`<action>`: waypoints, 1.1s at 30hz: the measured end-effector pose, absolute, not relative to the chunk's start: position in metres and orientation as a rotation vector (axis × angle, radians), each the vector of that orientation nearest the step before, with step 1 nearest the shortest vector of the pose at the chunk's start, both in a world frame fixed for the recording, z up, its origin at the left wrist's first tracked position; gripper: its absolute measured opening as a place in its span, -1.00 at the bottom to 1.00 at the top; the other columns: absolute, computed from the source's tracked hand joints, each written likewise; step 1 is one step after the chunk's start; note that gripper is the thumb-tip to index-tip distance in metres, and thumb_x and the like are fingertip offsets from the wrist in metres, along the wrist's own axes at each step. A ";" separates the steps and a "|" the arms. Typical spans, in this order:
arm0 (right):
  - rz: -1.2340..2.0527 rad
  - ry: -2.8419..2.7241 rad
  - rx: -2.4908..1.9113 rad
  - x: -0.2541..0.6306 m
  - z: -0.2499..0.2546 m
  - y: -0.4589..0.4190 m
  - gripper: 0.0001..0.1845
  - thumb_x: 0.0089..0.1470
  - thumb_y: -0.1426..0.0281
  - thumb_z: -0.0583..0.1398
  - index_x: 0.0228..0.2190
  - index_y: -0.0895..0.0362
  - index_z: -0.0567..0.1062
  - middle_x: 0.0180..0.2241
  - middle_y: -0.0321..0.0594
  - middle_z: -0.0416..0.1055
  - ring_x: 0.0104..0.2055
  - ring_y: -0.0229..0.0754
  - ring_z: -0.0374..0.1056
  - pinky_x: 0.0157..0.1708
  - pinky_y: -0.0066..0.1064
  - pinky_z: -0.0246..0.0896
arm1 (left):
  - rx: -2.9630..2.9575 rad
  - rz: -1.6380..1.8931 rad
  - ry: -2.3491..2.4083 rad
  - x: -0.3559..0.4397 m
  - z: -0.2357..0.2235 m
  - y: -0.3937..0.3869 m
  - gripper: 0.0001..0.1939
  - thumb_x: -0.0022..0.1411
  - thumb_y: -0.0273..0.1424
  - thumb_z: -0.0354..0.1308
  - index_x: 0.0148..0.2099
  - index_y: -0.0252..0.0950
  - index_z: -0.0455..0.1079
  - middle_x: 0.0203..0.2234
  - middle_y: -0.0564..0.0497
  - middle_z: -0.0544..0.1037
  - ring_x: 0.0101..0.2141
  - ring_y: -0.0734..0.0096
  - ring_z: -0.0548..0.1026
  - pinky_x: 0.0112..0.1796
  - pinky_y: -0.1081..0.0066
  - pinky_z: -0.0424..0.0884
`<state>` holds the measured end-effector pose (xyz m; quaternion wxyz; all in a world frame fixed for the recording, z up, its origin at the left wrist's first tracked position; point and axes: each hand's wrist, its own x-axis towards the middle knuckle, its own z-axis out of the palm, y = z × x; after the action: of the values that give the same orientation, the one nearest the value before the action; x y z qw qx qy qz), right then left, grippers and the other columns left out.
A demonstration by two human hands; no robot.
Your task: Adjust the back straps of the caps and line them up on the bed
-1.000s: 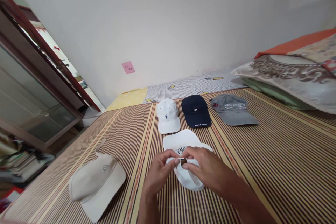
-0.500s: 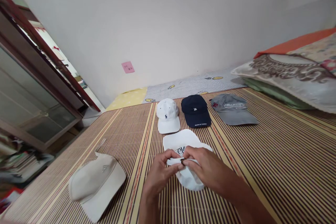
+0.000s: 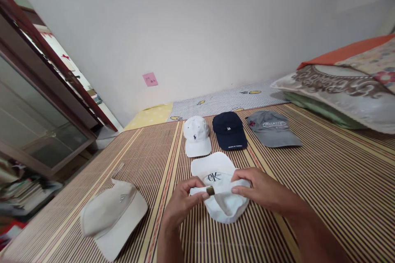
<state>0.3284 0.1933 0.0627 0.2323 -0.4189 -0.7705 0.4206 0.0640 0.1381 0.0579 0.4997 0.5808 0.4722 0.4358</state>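
Observation:
A white cap with dark "CK" lettering (image 3: pixel 219 205) lies in front of me, its brim pointing away and its back strap towards me. My left hand (image 3: pixel 184 199) pinches the strap's left part beside a brass-coloured buckle (image 3: pixel 210 190). On the cap's right side, my right hand (image 3: pixel 257 187) pinches the other part of the strap between thumb and fingers. The strap runs through the buckle between both hands. Just beyond the brim stand a white cap with a small dark emblem (image 3: pixel 197 135) and a navy cap (image 3: pixel 228 130).
A grey cap (image 3: pixel 274 129) ends the back row on the right. To the left, a beige cap (image 3: pixel 112 218) lies tilted on the striped mat (image 3: pixel 135 154). Pillows (image 3: pixel 342 90) are piled at the right, against the wall (image 3: pixel 216 28). A pink note (image 3: pixel 150 79) is stuck there.
My right hand has moved right, away from the buckle, along the strap. My left hand has shifted slightly left, and the buckle and lettering are more exposed.

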 end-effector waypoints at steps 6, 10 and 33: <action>1.278 -1.993 -1.012 0.334 0.047 0.203 -0.73 0.17 0.18 0.22 -0.40 0.11 0.55 -0.41 -0.29 0.45 -0.34 -0.15 0.29 -0.34 -0.34 0.07 | 1.370 0.979 1.203 0.057 0.058 0.139 -0.61 0.02 -0.11 0.47 -0.47 -0.29 0.43 -0.56 0.12 0.36 -0.45 0.46 0.22 -0.36 0.42 0.10; 1.272 -1.944 -0.980 0.332 0.044 0.205 -0.70 0.23 0.18 0.18 -0.39 0.12 0.55 -0.40 -0.27 0.46 -0.33 -0.16 0.30 -0.34 -0.34 0.10 | 1.364 0.965 1.234 0.052 0.054 0.141 -0.59 0.03 -0.07 0.46 -0.46 -0.30 0.45 -0.58 0.13 0.34 -0.47 0.46 0.21 -0.38 0.41 0.09; 1.161 -1.966 -0.973 0.315 0.062 0.196 -0.74 0.28 0.25 0.16 -0.37 0.10 0.54 -0.36 -0.26 0.52 -0.29 -0.14 0.37 -0.25 -0.32 0.16 | 1.773 0.847 1.667 0.086 0.085 0.124 -0.81 0.23 -0.18 0.31 -0.32 -0.18 0.55 -0.35 -0.03 0.61 -0.23 0.13 0.49 -0.02 0.15 0.32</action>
<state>0.3150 0.1956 0.0619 0.3241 -0.3709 -0.7494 0.4426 0.0862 0.1239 0.0846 0.2788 0.6608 0.6213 0.3156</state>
